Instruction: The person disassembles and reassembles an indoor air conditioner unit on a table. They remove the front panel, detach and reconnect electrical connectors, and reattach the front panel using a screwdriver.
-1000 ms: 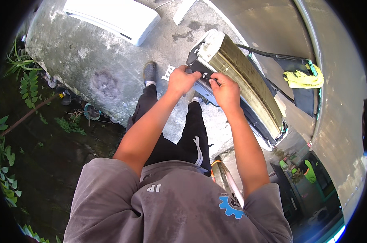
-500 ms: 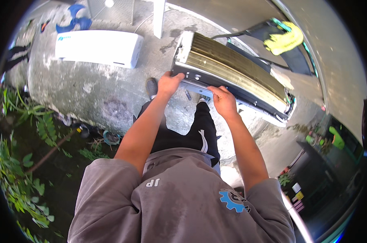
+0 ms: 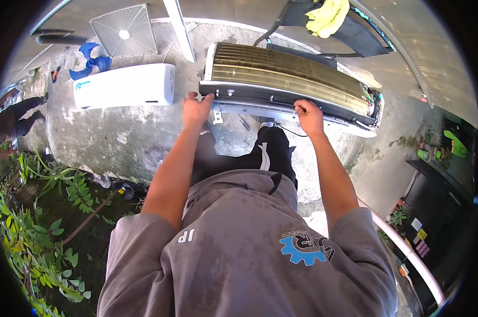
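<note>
An opened air conditioner unit (image 3: 286,66) lies crosswise in front of me, showing gold-coloured fins and a long black strip (image 3: 249,95) along its near side. My left hand (image 3: 196,108) grips that strip's left end, thumb on top. My right hand (image 3: 310,116) has curled fingers pinched at the strip's near edge, farther right. Below the unit are a small white bracket (image 3: 217,117), a slim tool (image 3: 243,122) and a loop of black cable (image 3: 294,133).
At left lie a white cover (image 3: 124,84), blue fan blade (image 3: 91,66) and grille (image 3: 138,37). A white strip (image 3: 178,26) stands behind. Another person's legs (image 3: 25,116) show far left, plants (image 3: 49,227) below, a yellow cloth (image 3: 326,16) above, a pale pipe (image 3: 418,259) right.
My view has swung, so the unit lies more level. My hands have moved apart; the right, earlier holding a small dark item near the left end, is now farther along the strip.
</note>
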Demonstrator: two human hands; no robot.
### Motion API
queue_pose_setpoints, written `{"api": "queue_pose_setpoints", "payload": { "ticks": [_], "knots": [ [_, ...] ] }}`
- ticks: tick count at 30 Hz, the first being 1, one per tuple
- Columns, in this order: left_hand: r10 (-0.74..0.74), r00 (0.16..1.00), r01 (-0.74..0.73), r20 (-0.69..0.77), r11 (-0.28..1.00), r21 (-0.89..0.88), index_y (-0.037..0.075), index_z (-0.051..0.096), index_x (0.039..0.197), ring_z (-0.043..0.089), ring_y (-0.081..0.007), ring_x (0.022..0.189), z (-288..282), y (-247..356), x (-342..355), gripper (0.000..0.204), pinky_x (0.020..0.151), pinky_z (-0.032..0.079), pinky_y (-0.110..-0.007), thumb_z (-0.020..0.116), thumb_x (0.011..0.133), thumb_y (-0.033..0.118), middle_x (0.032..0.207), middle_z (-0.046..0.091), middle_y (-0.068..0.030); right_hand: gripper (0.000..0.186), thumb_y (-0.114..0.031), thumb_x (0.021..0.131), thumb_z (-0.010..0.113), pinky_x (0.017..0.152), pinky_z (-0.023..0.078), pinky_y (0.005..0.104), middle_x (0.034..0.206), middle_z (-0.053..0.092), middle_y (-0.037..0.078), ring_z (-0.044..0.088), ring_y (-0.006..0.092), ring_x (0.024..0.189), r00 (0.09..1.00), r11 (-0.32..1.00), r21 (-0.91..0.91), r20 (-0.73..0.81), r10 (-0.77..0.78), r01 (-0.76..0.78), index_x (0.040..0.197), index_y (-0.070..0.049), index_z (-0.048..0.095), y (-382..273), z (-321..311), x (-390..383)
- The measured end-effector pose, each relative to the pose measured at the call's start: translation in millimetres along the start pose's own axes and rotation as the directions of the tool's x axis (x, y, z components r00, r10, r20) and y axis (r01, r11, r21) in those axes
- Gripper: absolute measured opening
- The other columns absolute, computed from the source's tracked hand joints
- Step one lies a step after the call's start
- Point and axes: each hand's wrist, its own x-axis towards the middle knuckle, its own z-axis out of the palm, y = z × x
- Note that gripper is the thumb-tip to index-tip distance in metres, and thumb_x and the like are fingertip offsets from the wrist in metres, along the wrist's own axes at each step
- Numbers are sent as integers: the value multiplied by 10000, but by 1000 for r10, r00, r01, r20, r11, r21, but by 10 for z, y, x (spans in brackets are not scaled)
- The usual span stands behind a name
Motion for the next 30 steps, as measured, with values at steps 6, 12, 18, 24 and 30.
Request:
{"api": "queue_pose_setpoints", "payload": {
  "ticks": [6,12,18,24,30],
  "knots": [
    [845,526,-850,93,522,70,82,726,1325,656,-364,1181,227,354,-704,399,1048,552,-458,708,933,155,1347,680,-101,105,-120,989,739,784,594,423,1010,734,68,742,317,887,984,983,47,9,-176,175,1064,-166,797,64,-5,-20],
    [793,496,-865,354,417,279,109,692,1415,584,-329,1307,654,776,-970,487,1106,504,-468,646,931,124,1449,635,-74,165,-112,918,759,772,609,441,1022,691,39,728,303,908,965,957,-140,-37,-261,254,1052,-203,788,88,59,-15],
    [573,690,-722,442,497,481,125,624,1495,550,-349,1305,818,1089,-1110,631,1126,455,-521,707,884,256,1473,586,-80,110,-147,943,735,768,609,492,1042,695,89,730,374,890,983,978,-103,-12,-183,181,1039,-184,774,-15,50,89],
    [509,776,-629,372,575,524,94,631,1462,565,-364,1313,814,1374,-1312,676,1142,438,-548,768,840,323,1426,614,-110,172,-179,974,746,830,608,478,1042,738,101,741,373,944,929,945,176,204,-308,275,1142,-167,780,608,-670,-1],
    [824,442,-897,354,414,156,97,664,1408,623,-356,1215,1276,1745,-1774,577,1095,521,-502,758,841,143,1400,636,-97,214,-103,945,739,794,622,427,1020,706,39,747,290,931,930,955,47,219,-295,292,1110,-204,829,1262,-1129,45]
  ]
}}
